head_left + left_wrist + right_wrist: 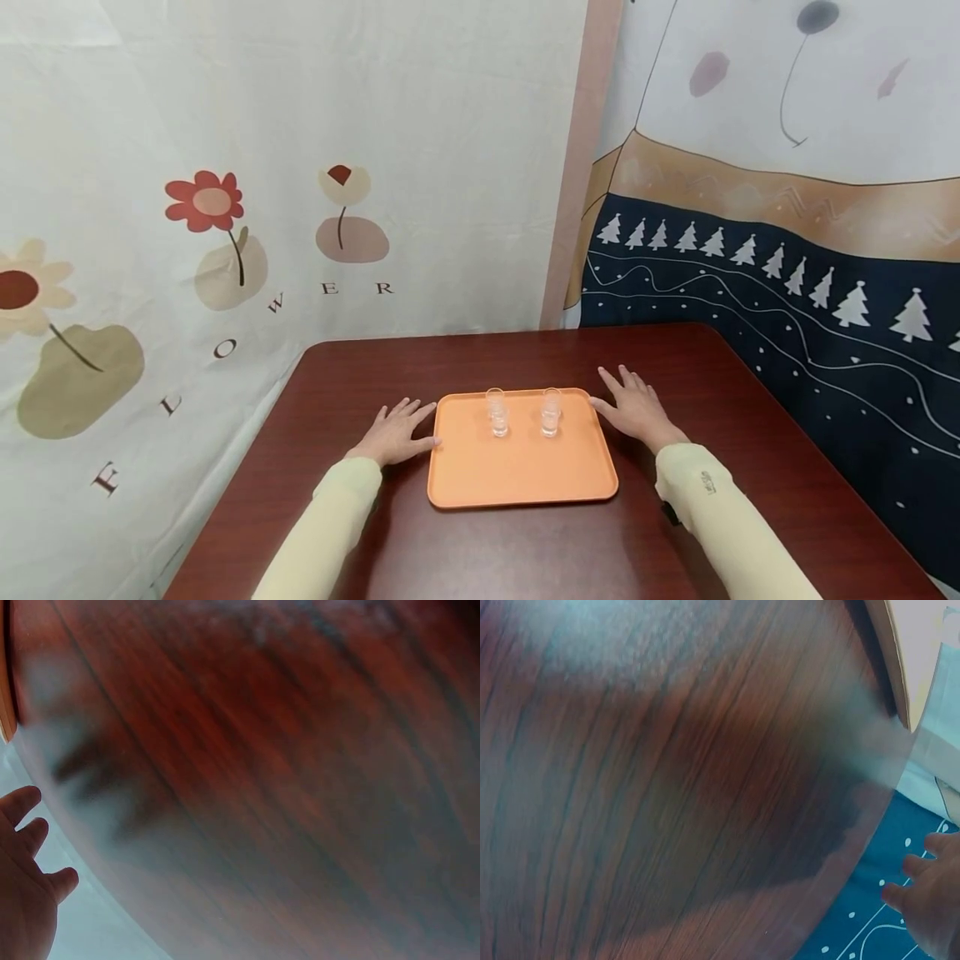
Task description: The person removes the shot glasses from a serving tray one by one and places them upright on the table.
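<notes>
An orange rectangular tray (pixel 525 475) lies flat on the dark red-brown table. Toward its far side stand small clear glasses in two groups, a left one (pixel 499 423) and a right one (pixel 550 423); whether each group is one tall glass or two in line, I cannot tell. My left hand (pixel 392 433) is spread out at the tray's left side, thumb at the rim. On the other side my right hand (pixel 636 410) reaches past the far right corner, fingers apart and thumb close to the rim. Neither hand holds anything.
The wood-grain table (pixel 525 550) ends in a rounded far edge. Behind it hangs a pale cloth (pixel 465 150) with printed flowers and letters. On the right is a dark blue cloth (pixel 862 367) with white trees. Pale yellow sleeves (pixel 322 525) cover both forearms.
</notes>
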{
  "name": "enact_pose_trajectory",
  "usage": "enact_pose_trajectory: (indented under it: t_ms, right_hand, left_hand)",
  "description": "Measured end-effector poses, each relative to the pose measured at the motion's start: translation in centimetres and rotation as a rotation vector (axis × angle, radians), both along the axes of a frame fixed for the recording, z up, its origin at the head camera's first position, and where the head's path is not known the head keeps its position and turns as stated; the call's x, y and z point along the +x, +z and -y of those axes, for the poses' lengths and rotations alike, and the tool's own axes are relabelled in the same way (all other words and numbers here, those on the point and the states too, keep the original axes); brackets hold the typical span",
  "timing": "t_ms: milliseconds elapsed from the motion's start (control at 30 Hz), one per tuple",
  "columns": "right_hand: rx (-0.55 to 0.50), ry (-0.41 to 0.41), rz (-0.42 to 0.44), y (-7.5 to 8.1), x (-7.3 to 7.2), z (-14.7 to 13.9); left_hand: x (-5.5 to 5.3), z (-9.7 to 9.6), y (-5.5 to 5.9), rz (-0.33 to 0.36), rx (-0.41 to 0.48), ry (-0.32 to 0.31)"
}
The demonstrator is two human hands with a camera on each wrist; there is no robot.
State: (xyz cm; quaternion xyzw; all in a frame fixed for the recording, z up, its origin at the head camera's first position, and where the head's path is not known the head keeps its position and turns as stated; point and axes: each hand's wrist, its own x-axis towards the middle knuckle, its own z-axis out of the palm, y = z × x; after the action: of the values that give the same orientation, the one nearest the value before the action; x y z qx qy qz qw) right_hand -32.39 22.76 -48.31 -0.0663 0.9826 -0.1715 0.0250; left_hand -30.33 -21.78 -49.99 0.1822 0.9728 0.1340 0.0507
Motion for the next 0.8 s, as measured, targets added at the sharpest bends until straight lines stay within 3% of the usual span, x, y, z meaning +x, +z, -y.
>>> enact_pose_trajectory:
  t_ms: [533,800]
  right_hand:
    - [-0.152,0.074,-0.062,-0.1,0.9,1.7]
    - [-0.229,0.085,-0.102,-0.4,1.8,2.6]
  left_hand:
    - [0.5,0.0,-0.2,0.025,0.032,-0.011]
    - [0.4,0.0,-0.5,0.074,0.062,0.006]
